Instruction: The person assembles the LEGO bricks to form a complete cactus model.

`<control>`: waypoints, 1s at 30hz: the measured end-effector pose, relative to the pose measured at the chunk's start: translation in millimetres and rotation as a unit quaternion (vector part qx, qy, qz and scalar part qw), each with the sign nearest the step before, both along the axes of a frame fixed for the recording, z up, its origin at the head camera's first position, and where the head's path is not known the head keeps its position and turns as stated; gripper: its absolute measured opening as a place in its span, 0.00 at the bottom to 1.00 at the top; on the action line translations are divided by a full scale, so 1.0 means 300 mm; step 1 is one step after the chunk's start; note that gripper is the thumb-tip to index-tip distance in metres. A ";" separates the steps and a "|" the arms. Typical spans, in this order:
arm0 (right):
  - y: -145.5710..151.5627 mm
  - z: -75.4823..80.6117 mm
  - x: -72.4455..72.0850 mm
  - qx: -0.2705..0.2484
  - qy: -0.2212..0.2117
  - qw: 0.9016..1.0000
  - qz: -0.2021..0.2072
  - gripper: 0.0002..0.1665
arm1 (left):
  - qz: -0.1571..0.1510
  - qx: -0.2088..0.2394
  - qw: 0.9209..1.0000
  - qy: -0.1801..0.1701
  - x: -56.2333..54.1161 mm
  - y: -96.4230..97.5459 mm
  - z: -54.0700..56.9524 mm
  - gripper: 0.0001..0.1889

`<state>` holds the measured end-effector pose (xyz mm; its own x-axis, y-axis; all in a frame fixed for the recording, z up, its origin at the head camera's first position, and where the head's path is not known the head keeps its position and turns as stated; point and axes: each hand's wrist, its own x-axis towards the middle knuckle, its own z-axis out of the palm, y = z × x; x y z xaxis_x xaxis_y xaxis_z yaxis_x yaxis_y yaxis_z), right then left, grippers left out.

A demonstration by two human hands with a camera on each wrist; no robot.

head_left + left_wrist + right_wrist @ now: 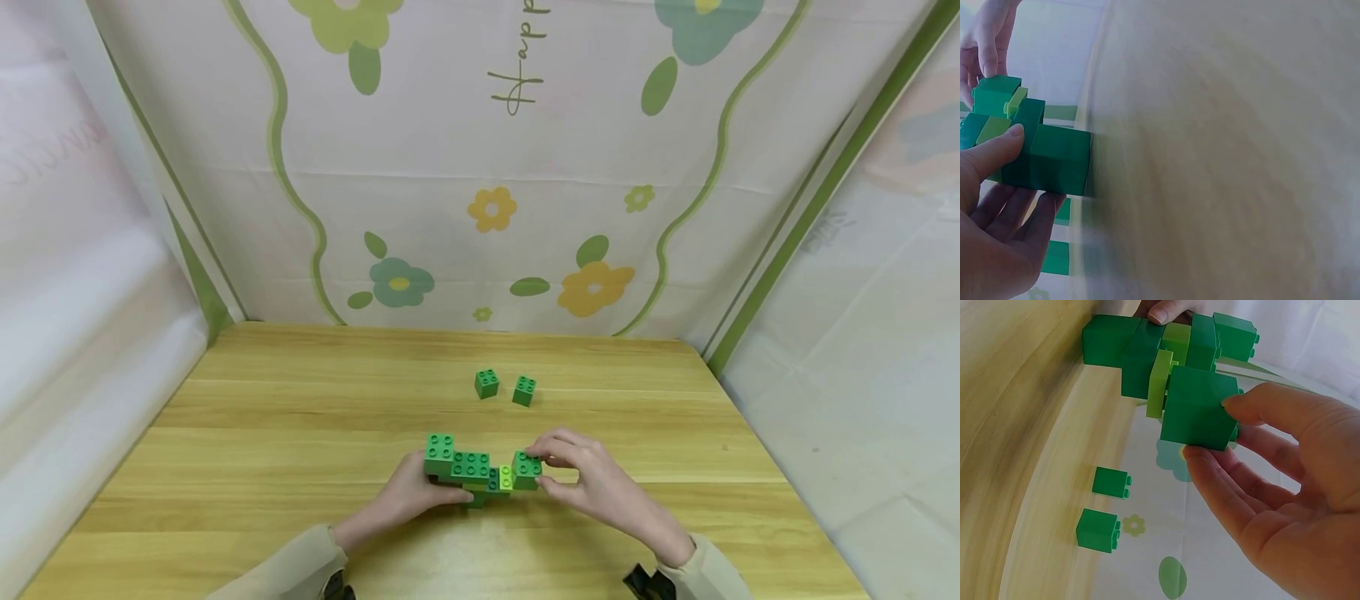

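My left hand (405,490) grips a stepped build of toy building bricks (471,465), thumb on the near side and fingers on the far side. The build joins several green bricks with lime pieces; a thin lime piece (1159,384) shows at its right end. Between right thumb and fingertips, my right hand (592,473) pinches a square green brick (1199,407), its studs upward. That brick is right beside the thin lime piece, over its studs; I cannot tell whether they are joined. In the left wrist view, a large green brick (1060,159) forms the build's lower part.
Two loose green bricks, a left one (487,383) and a right one (524,391), stand studs up on the wooden table (315,392), beyond the hands. A white flower-printed cloth (427,200) hangs behind the table and along both sides.
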<state>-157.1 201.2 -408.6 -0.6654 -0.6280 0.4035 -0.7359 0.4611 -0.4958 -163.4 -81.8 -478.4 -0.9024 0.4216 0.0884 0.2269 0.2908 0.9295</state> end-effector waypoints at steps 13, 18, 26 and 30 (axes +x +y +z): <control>0.004 -0.004 0.000 -0.010 -0.013 1.000 0.005 0.18 | -0.007 0.005 1.000 0.000 0.001 -0.001 0.008 0.25; 0.005 -0.004 -0.002 -0.015 -0.020 1.000 0.005 0.18 | -0.007 -0.001 1.000 0.008 0.001 0.001 0.005 0.25; -0.001 -0.005 -0.002 -0.018 -0.004 1.000 0.006 0.17 | -0.002 0.000 1.000 0.005 0.001 0.001 0.003 0.25; -0.003 -0.008 -0.001 -0.016 0.005 1.000 0.002 0.17 | -0.002 -0.002 1.000 0.008 0.003 0.002 0.005 0.24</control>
